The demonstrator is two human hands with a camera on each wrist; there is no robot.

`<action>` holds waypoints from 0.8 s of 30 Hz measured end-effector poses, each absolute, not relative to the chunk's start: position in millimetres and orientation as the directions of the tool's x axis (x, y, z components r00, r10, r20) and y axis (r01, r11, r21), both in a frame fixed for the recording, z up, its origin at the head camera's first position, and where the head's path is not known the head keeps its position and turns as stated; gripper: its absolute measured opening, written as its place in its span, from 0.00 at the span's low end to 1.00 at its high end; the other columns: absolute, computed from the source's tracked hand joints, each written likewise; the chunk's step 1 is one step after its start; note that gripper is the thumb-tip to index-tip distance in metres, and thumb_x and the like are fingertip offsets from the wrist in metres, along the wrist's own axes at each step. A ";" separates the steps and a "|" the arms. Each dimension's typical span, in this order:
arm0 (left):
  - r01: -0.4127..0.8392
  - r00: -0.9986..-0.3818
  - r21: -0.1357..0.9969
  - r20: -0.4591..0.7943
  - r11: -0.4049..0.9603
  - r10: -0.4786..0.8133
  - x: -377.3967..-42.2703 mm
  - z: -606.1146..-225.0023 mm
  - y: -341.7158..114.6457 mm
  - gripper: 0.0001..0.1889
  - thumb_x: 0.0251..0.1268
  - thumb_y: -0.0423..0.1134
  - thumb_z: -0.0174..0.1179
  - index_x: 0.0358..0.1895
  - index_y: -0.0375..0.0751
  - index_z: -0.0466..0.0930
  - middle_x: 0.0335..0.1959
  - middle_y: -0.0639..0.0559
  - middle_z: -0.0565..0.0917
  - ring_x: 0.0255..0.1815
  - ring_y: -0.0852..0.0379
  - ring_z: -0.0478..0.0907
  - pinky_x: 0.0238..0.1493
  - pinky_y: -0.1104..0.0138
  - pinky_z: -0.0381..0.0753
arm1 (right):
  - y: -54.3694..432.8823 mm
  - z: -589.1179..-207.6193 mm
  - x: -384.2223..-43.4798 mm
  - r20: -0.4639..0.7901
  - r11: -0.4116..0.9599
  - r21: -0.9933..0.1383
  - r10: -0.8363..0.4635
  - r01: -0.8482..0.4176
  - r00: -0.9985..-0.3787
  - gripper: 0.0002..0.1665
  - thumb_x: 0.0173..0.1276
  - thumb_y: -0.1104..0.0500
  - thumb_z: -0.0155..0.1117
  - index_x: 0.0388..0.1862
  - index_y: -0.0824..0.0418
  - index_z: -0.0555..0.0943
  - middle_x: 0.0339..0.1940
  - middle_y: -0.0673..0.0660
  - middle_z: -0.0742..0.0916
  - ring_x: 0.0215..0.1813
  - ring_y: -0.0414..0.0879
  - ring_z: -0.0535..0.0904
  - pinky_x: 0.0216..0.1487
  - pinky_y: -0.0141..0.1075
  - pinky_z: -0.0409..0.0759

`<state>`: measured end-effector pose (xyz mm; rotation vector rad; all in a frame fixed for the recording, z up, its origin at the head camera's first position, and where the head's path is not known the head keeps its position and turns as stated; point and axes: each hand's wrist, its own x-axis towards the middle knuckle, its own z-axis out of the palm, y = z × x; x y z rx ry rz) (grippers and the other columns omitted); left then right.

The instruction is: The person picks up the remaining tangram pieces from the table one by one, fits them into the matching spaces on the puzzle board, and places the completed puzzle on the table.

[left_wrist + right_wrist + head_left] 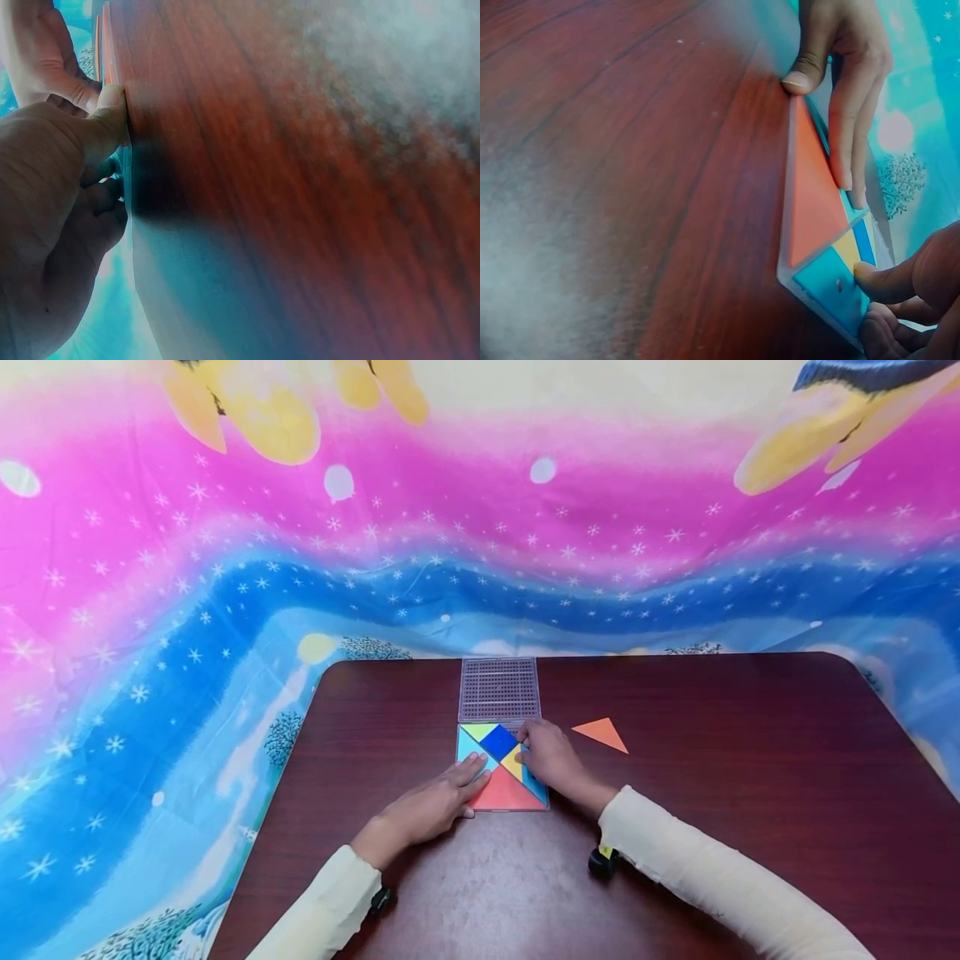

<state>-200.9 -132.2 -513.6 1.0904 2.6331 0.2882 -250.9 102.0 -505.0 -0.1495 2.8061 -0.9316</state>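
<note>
A tangram set lies in a clear plastic tray (495, 811) near the table's middle. A large red-orange triangle (504, 790), a light blue triangle (468, 752), a dark blue square (498, 742), a yellow piece (513, 764), a teal piece (534, 785) and a yellow-green piece (476, 730) show in it. My left hand (438, 800) rests its extended fingers on the light blue triangle, its thumb at the tray's front left corner. My right hand (558, 762) grips the tray's right side with bent fingers, its thumb by the yellow piece. It hides the tray's back right corner.
An orange triangle (604, 733) lies loose on the table (750, 827), right of the tray. Behind the tray extends a clear gridded lid (499, 689), close to the table's back edge. A colourful printed cloth (480, 543) hangs behind the table.
</note>
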 end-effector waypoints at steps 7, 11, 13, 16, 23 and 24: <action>0.661 -0.676 0.282 -0.176 0.695 0.715 -201.0 -513.2 -132.0 0.33 0.80 0.47 0.54 0.82 0.48 0.55 0.86 0.48 0.49 0.86 0.49 0.46 0.80 0.57 0.63 | 104.3 -503.4 -259.3 -0.242 0.756 -0.652 -0.127 0.064 -0.962 0.09 0.65 0.65 0.74 0.42 0.62 0.83 0.36 0.56 0.84 0.38 0.46 0.78 0.36 0.32 0.82; 0.663 -0.674 0.286 -0.172 0.691 0.718 -200.8 -512.7 -132.1 0.33 0.79 0.47 0.54 0.82 0.47 0.55 0.86 0.47 0.49 0.86 0.48 0.46 0.80 0.56 0.64 | 114.6 -500.7 -262.8 -0.248 0.742 -0.668 -0.138 0.065 -0.959 0.06 0.70 0.62 0.70 0.44 0.61 0.84 0.37 0.56 0.85 0.40 0.46 0.79 0.42 0.35 0.84; 0.664 -0.673 0.287 -0.171 0.690 0.719 -200.9 -512.6 -132.3 0.33 0.80 0.47 0.54 0.82 0.47 0.55 0.86 0.47 0.48 0.86 0.48 0.46 0.79 0.56 0.64 | 125.0 -499.7 -266.5 -0.203 0.756 -0.655 -0.149 0.021 -0.968 0.06 0.72 0.61 0.68 0.45 0.62 0.84 0.38 0.56 0.85 0.41 0.47 0.80 0.45 0.37 0.85; 0.663 -0.674 0.292 -0.169 0.689 0.720 -200.5 -512.3 -133.0 0.33 0.80 0.47 0.53 0.82 0.47 0.54 0.86 0.47 0.48 0.87 0.48 0.45 0.80 0.55 0.63 | 147.1 -494.8 -273.3 -0.123 0.805 -0.589 -0.169 -0.065 -0.978 0.08 0.73 0.61 0.67 0.46 0.64 0.84 0.40 0.59 0.85 0.44 0.50 0.81 0.49 0.43 0.84; 0.660 -0.673 0.305 -0.164 0.686 0.721 -199.9 -511.9 -133.8 0.33 0.80 0.46 0.54 0.82 0.47 0.55 0.86 0.47 0.48 0.87 0.48 0.45 0.80 0.56 0.62 | 211.2 -488.4 -282.5 -0.075 0.911 -0.373 -0.217 -0.174 -0.973 0.23 0.66 0.59 0.75 0.56 0.70 0.83 0.51 0.67 0.84 0.55 0.62 0.77 0.56 0.54 0.81; 0.659 -0.675 0.305 -0.163 0.687 0.720 -199.7 -512.2 -133.7 0.33 0.80 0.46 0.54 0.82 0.47 0.55 0.86 0.47 0.48 0.87 0.48 0.45 0.80 0.56 0.63 | 218.3 -489.7 -282.2 -0.076 0.918 -0.348 -0.230 -0.190 -0.970 0.24 0.65 0.59 0.76 0.56 0.70 0.84 0.51 0.67 0.84 0.55 0.62 0.77 0.55 0.54 0.82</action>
